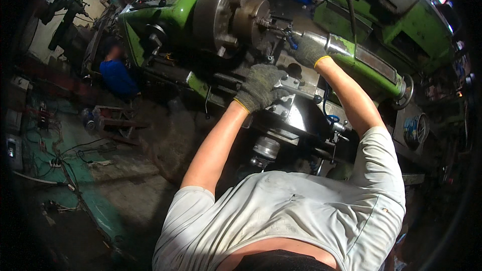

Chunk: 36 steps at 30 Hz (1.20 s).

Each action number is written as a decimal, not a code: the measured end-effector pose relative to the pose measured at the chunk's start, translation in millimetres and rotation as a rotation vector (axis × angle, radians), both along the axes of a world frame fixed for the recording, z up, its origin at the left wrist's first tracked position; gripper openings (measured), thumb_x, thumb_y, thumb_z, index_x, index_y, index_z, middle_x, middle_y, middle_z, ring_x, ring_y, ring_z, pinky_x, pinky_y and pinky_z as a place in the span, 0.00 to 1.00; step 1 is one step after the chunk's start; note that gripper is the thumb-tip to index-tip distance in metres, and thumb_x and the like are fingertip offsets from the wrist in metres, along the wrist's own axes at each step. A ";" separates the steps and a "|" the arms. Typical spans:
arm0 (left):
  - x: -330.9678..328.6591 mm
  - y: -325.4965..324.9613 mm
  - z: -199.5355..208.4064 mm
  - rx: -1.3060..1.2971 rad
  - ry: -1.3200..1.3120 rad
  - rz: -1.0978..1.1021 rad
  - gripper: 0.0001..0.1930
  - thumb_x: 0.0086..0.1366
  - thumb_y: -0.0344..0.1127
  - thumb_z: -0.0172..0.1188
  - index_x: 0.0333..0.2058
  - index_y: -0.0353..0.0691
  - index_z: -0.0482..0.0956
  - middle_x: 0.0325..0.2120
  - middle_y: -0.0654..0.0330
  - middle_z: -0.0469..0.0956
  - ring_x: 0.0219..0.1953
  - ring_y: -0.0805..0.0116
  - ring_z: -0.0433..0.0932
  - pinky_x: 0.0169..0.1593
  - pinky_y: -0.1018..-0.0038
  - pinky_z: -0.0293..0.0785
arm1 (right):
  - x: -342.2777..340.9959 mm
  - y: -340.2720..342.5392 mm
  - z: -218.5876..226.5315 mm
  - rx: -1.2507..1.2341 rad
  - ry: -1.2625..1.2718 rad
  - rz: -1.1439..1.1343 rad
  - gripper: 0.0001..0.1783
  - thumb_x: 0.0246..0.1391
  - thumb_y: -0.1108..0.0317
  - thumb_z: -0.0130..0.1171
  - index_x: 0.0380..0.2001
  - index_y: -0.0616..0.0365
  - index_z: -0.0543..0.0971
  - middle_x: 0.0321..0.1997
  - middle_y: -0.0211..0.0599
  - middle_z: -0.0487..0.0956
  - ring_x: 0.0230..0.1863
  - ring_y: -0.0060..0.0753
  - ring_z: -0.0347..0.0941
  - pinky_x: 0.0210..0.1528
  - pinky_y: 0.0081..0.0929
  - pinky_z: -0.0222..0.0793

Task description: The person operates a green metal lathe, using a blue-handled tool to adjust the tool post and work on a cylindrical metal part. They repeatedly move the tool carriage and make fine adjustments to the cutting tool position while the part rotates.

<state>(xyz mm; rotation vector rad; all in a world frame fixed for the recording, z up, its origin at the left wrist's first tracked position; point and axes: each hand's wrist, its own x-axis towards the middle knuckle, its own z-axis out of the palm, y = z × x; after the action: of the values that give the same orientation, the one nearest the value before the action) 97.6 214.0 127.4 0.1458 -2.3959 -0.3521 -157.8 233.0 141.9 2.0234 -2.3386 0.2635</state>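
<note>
Left hand (pixel 260 88), head view: mine, gloved in grey knit, half-curled at the silver metal tool slide (pixel 297 87). Right hand (pixel 308 52): likewise gloved, half closed beside a small blue handle (pixel 292 41). I cannot tell whether either grips. At ten o'clock from my right hand, a brown metal cylinder (pixel 248 20) fronts the large round steel chuck (pixel 211 15); the long green tailstock (pixel 371 66) lies at three.

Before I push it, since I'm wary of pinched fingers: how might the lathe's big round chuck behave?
The chuck looks like thick metal, so probably stiff and heavy. Round and mounted on the green housing, it would likely turn rather than tip, if nothing locks it.
</note>
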 end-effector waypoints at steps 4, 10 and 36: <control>1.5 0.4 0.8 0.001 -0.019 0.025 0.22 0.58 0.54 0.70 0.44 0.45 0.84 0.38 0.55 0.83 0.43 0.50 0.81 0.49 0.55 0.74 | 21.9 7.9 26.3 0.021 -0.009 0.012 0.27 0.62 0.50 0.59 0.59 0.52 0.74 0.42 0.61 0.80 0.49 0.64 0.78 0.49 0.54 0.74; 5.4 6.8 21.2 0.047 -0.138 0.100 0.20 0.53 0.54 0.72 0.37 0.46 0.86 0.35 0.52 0.83 0.42 0.47 0.81 0.48 0.53 0.75 | 29.9 9.6 26.2 -0.117 -0.074 0.108 0.28 0.64 0.50 0.56 0.63 0.49 0.72 0.53 0.56 0.79 0.53 0.62 0.78 0.56 0.52 0.73; 11.1 -2.7 -6.7 0.069 -0.149 0.063 0.28 0.56 0.60 0.69 0.48 0.47 0.83 0.45 0.50 0.81 0.50 0.46 0.78 0.57 0.51 0.70 | 21.9 0.3 13.7 0.068 -0.040 -0.027 0.33 0.64 0.43 0.55 0.67 0.45 0.69 0.52 0.59 0.82 0.52 0.64 0.79 0.56 0.54 0.75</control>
<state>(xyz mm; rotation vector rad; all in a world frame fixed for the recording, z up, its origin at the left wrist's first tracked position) 108.7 211.3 120.7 0.2876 -2.5204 -0.4073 -135.9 233.3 155.6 2.0330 -2.4286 0.2284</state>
